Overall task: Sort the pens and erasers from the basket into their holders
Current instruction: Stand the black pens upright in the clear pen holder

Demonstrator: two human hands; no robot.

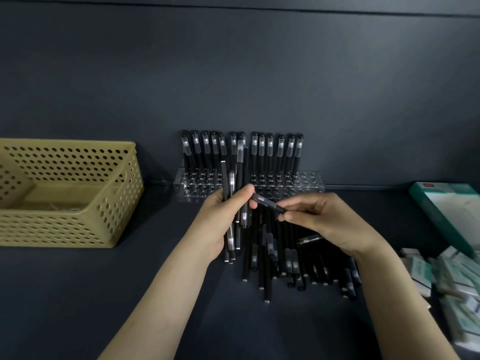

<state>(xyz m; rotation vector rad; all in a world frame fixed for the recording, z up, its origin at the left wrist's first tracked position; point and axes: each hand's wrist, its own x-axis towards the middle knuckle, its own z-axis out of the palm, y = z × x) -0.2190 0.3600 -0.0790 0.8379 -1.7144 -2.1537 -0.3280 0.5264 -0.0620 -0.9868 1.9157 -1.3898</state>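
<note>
The left grip (223, 216) is clasping a bundle of pens (231, 183) upright, while the right grip (319, 219) is pinching a single pen (267, 205) (light, stiff, probably slick; mid-barrel should be steadiest) in front of the clear holder (311, 183) on the worktop (130, 294)

Dark matte wall (259, 74) behind dark tabletop (78, 294), dim light.

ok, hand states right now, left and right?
Left hand: grips a bundle of pens.
Right hand: pinches a single pen.
</note>
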